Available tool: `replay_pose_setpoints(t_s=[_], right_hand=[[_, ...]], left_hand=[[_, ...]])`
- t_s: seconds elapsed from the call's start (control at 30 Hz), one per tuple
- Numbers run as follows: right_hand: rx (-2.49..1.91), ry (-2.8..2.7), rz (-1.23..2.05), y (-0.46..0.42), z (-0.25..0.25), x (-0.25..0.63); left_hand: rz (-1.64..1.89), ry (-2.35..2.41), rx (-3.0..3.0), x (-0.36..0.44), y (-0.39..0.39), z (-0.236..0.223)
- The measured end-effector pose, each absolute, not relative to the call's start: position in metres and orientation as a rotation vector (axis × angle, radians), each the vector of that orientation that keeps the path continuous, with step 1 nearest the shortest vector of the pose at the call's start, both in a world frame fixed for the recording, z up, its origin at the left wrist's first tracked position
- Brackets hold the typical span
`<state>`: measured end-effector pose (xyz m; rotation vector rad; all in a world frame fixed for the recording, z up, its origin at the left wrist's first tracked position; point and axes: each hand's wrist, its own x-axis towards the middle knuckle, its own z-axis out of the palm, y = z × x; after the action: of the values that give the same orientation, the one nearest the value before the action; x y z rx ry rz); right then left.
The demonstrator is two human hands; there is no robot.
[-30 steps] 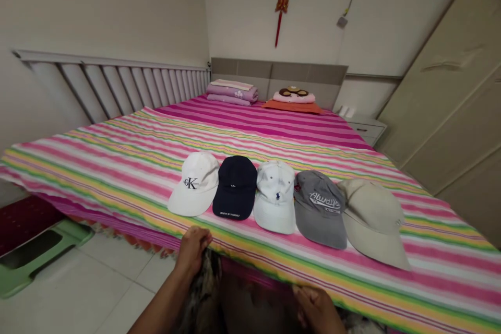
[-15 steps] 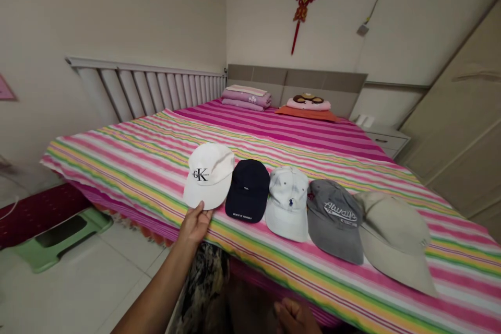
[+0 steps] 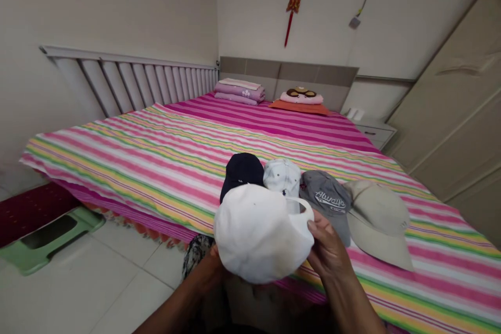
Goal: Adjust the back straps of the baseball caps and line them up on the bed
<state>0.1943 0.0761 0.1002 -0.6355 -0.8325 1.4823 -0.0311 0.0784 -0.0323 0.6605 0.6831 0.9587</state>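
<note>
A white baseball cap is held up between my hands, its crown and the strap opening at the back showing. My right hand pinches the cap at the strap. On the cap's other side is my left hand, closed on it with most of its fingers hidden behind the crown. Behind the held cap, a navy cap and a pale cap lie on the bed, both partly covered. Further right rest a grey cap with white lettering and a beige cap.
The caps lie on a bed with a striped sheet. Folded bedding and an orange pillow sit near the headboard. A green stool stands on the tiled floor at left. At right is a white nightstand.
The white cap has been lifted off the left end of the row, brought toward me and turned around. My right hand has come up to grasp it too.
</note>
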Motion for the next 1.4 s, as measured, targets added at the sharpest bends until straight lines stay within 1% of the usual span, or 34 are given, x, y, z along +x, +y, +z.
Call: replay_pose_setpoints(t_s=[0.13,0.3,0.43,0.53,0.63,0.7,0.83,1.0,1.13,1.4], right_hand=[[-0.585,-0.731,1.558,0.065,0.097,0.198],[-0.645,-0.707,1.608,0.060,0.087,0.196],[-0.687,-0.885,1.514,0.055,0.083,0.213],[-0.790,-1.173,1.488,0.050,0.086,0.234],[-0.843,-1.371,1.676,0.045,0.091,0.244],[-0.896,-1.363,1.732,0.042,0.093,0.239],[-0.977,-1.162,1.676,0.040,0.090,0.220],[-0.952,-1.119,1.625,0.040,0.083,0.207],[-0.990,-1.135,1.597,0.040,0.082,0.205],[-0.938,-1.066,1.612,0.040,0.080,0.196]], left_hand=[[0.960,0.668,0.846,-0.050,0.102,-0.017],[0.715,0.515,1.095,-0.022,0.124,0.025],[0.485,0.397,1.087,0.006,0.128,0.051],[0.580,0.401,0.999,0.014,0.123,0.063],[0.672,0.445,0.957,0.017,0.114,0.071],[0.649,0.440,0.932,0.020,0.109,0.076],[0.563,0.389,0.798,0.024,0.102,0.078],[0.536,0.556,0.759,0.029,0.098,0.076],[0.472,0.603,0.809,0.032,0.094,0.078],[0.588,0.571,0.779,0.032,0.092,0.072]])
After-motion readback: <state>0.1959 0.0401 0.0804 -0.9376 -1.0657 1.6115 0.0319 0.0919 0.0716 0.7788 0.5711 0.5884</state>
